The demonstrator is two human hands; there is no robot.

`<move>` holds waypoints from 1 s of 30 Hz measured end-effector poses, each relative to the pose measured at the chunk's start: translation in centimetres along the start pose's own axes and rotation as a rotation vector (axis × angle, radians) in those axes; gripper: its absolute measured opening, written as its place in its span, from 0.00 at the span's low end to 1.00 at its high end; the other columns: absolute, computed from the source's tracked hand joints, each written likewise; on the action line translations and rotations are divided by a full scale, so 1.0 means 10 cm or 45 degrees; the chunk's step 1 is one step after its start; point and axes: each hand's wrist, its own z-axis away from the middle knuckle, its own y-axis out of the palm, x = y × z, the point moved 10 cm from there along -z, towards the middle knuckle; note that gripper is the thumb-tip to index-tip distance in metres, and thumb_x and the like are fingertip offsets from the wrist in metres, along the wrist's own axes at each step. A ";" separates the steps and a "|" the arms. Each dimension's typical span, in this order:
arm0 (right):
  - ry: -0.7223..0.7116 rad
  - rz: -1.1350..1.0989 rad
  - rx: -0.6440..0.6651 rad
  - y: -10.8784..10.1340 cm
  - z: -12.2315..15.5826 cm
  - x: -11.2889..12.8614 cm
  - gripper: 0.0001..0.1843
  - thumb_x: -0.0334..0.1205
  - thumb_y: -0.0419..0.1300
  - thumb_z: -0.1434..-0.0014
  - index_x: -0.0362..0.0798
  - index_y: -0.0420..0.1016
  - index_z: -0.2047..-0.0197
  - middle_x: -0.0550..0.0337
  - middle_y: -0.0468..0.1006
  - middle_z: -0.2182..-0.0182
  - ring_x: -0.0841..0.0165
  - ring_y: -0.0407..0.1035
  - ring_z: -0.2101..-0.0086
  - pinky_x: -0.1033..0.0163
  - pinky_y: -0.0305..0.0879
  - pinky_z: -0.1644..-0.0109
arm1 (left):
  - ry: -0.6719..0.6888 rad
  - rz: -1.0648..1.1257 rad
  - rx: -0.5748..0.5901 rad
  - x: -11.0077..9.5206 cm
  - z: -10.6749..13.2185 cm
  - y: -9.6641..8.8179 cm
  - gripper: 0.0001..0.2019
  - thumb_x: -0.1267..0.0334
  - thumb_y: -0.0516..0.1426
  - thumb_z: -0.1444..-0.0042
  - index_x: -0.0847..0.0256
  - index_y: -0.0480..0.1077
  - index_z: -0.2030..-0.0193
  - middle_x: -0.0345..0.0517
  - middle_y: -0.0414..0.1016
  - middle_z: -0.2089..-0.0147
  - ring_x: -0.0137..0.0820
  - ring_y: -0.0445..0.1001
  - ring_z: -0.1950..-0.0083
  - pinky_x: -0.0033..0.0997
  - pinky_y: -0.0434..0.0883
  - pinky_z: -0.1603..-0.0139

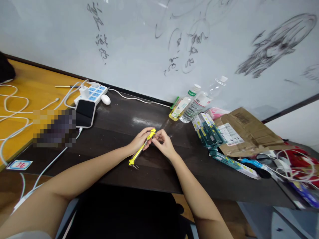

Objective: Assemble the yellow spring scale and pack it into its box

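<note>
Both hands are pinched together over the dark table (149, 172) right in front of me. My left hand (139, 141) is closed around a yellow tool (141, 149), gripping it near its upper end, so the thing slants down and back toward me with its lower tip just about on the table. My right hand (164, 143) is touching the top end, fingers closed on a small metal bit there, too small for me to say what it is.

Progress-wise I'd guess it's mid-fiddle: the top piece is neither clearly on nor off, so whatever's being fitted looks unfinished.

Right of my right hand there's a stack of green packs (208, 132), print too small to read, then a cardboard box (246, 132) with a shipping label I can't make out. Beyond the hands, two bottles (191, 106) lie on their sides, labels unreadable. Far left of my left hand: a phone (85, 113), a power strip (93, 93), and a sticker (19, 164) that reads "26". Whiteboard (139, 39) scribbles at the back aren't legible to me
</note>
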 end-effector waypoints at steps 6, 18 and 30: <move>-0.048 0.285 -0.034 0.02 0.02 0.03 0.08 0.44 0.50 0.35 0.50 0.60 0.66 0.61 0.67 0.70 0.69 0.67 0.71 0.63 0.65 0.63 | 0.041 -0.105 0.021 0.01 0.00 0.01 0.18 0.65 0.45 0.40 0.61 0.60 0.43 0.31 0.63 0.81 0.21 0.58 0.88 0.17 0.55 0.88; -0.051 0.678 -0.035 0.05 0.02 0.14 0.10 0.42 0.46 0.34 0.51 0.56 0.68 0.61 0.66 0.73 0.67 0.64 0.74 0.64 0.58 0.67 | 0.232 -0.552 -0.017 -0.13 0.07 -0.03 0.19 0.61 0.46 0.38 0.58 0.60 0.40 0.31 0.62 0.77 0.20 0.60 0.84 0.19 0.59 0.82; -0.036 0.712 -0.041 0.08 0.02 0.12 0.09 0.41 0.46 0.35 0.51 0.55 0.68 0.60 0.65 0.74 0.67 0.62 0.76 0.64 0.54 0.69 | 0.284 -0.815 -0.059 -0.23 0.13 -0.02 0.19 0.60 0.47 0.36 0.59 0.61 0.40 0.34 0.65 0.75 0.22 0.63 0.80 0.22 0.61 0.76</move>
